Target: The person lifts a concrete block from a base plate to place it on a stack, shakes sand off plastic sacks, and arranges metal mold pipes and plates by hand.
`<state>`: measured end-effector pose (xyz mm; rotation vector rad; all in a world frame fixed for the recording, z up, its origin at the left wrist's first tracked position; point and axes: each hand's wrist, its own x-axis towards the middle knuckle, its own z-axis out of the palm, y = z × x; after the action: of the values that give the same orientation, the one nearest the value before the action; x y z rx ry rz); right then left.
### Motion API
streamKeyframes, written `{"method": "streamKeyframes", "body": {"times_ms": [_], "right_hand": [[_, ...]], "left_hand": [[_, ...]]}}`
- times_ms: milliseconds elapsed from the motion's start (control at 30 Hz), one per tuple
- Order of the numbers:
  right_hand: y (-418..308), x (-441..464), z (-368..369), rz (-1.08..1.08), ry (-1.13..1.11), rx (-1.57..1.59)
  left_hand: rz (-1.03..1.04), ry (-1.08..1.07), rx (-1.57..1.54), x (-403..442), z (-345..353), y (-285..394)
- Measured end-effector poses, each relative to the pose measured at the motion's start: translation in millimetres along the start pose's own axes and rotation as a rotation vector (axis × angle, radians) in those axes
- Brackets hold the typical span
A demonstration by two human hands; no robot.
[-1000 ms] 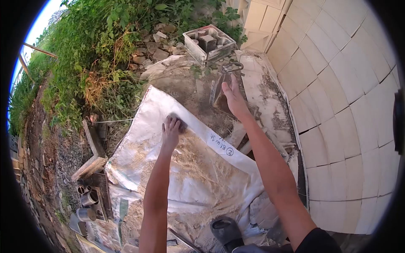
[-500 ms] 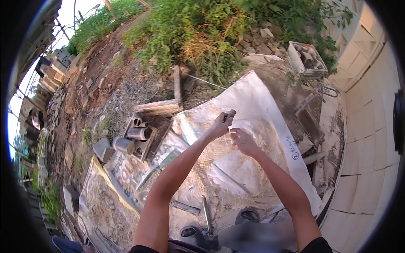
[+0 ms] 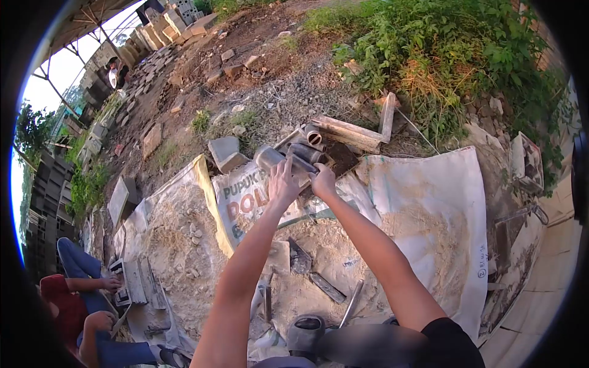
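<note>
My left hand (image 3: 283, 182) has its fingers stretched out at a grey cylinder (image 3: 267, 157) among several pipe-like pieces. Close beside it, my right hand (image 3: 323, 182) is closed around the end of a dark, bar-like piece (image 3: 303, 163). The fingers of both hands partly cover these pieces, so exact contact is hard to make out. A short pipe (image 3: 313, 136) with an open end lies just behind. Under the hands spreads a printed white sack (image 3: 245, 196).
A grey block (image 3: 224, 151) and a wooden frame (image 3: 350, 132) border the sack. Near my feet lie a dark bar (image 3: 327, 287) and a metal rod (image 3: 352, 303). At the lower left, another person (image 3: 67, 306) sits with hands at a metal mould (image 3: 132, 282).
The view has swung left, bringing the other person into sight. Both hands have moved from over the sack's middle to the cylinders. My left hand no longer holds the short dark piece.
</note>
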<state>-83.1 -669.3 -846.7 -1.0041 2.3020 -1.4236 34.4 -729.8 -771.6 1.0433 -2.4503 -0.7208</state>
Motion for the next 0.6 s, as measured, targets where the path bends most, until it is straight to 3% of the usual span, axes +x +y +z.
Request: {"method": "streamKeyframes", "body": {"times_ms": [33,167,267,300,400,500,600], "right_hand": [[4.6,-0.1,8.6,-0.13,0.2,-0.031],[7.0,-13.1,13.7,-0.151,0.217,0.088],[8.8,-24.3,-8.5,-0.199,0.297,0.125],[15.0,-28.8,-23.9,-0.212,0.182,0.202],[24.4,-55.9,-101.9,-0.163,0.17,0.219],[73.5,-88.5,-190.7,-0.111,0.356,0.054],[124.5,-139.4,-309.5,-0.025,0.608,-0.243]], "left_hand": [[0.198,0.004,0.273,-2.1,-1.2,-4.4],[0.394,-0.24,0.605,-6.2,18.1,-26.2],[0.403,-0.166,0.566,-9.0,27.1,-22.2],[0.438,-0.113,0.596,-8.5,35.1,-21.6],[0.614,0.018,0.476,-12.0,58.4,3.8],[0.894,-0.061,0.28,-20.0,91.5,67.2],[0.834,-0.283,0.095,-42.8,146.6,133.0]]}}
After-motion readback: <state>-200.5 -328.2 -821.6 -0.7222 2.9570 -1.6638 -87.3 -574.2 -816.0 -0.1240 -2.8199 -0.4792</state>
